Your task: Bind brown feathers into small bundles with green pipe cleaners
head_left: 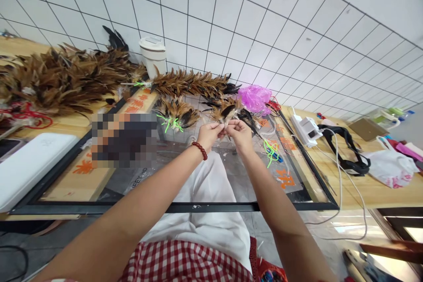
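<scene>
My left hand (210,135), with a red bead bracelet at the wrist, and my right hand (240,134) meet over the framed glass top (198,207). Both have their fingers pinched together at the base of a small bunch of brown and black feathers (228,109), which fans out beyond the fingertips. To the left lies another feather bunch (178,112) with bright green string on it. Behind, a long feather strip (194,83) stretches along the wall side. More green string (271,152) lies to the right, beside a small blue object.
A large heap of feathers (69,77) covers the left side, near a white lidded cup (153,55). Crumpled pink plastic (255,98) lies at the back. On the right are a white power strip (304,130) with trailing cable, a black strap (345,152) and a white plastic bag (388,165).
</scene>
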A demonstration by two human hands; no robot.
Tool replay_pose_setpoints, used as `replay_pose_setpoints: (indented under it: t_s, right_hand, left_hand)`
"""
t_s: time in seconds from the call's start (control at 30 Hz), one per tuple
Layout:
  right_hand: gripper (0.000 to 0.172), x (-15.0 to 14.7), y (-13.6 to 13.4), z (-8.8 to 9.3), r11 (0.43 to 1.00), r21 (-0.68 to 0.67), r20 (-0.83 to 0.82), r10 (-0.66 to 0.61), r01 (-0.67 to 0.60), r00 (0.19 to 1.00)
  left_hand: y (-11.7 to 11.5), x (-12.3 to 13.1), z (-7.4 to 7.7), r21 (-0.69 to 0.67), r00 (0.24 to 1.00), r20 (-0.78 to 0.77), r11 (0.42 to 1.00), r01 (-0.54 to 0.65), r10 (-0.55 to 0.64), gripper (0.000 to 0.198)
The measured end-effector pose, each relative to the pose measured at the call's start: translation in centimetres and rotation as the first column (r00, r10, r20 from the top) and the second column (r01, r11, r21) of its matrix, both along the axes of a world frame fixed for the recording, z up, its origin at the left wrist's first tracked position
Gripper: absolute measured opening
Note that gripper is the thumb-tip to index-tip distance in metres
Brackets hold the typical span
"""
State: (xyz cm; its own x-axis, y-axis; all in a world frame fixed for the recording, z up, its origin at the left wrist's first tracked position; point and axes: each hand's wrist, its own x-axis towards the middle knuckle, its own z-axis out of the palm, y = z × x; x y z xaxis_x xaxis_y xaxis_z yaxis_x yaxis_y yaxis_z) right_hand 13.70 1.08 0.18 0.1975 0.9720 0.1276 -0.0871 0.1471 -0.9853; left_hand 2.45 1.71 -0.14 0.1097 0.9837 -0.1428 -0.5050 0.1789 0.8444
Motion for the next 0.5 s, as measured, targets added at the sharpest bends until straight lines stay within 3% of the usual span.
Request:
replay_pose_setpoints:
  t_s: [0.1, 0.2, 0.5]
  right_hand:
    - [0.037, 0.4, 0.0, 0.3, 0.998, -0.053, -0.049, 0.027, -0.030, 0.998]
    - [0.029, 1.2, 0.2, 0.7, 0.988, -0.137, -0.132, 0.051, -0.069, 0.990]
    - [0.023, 1.0, 0.2, 0.2, 0.983, -0.160, -0.103, 0.074, -0.090, 0.992]
  left_hand:
    - [0.1, -0.4, 0.2, -0.033, 0.998, 0.066, 0.999, 0.014, -0.012, 0.009]
    - [0.3, -1.0, 0.4, -0.088, 0.992, 0.118, 0.995, 0.046, -0.035, 0.009]
    - [0.0, -0.9, 0.8, -0.114, 0.986, 0.018, 0.979, 0.167, -0.166, 0.010]
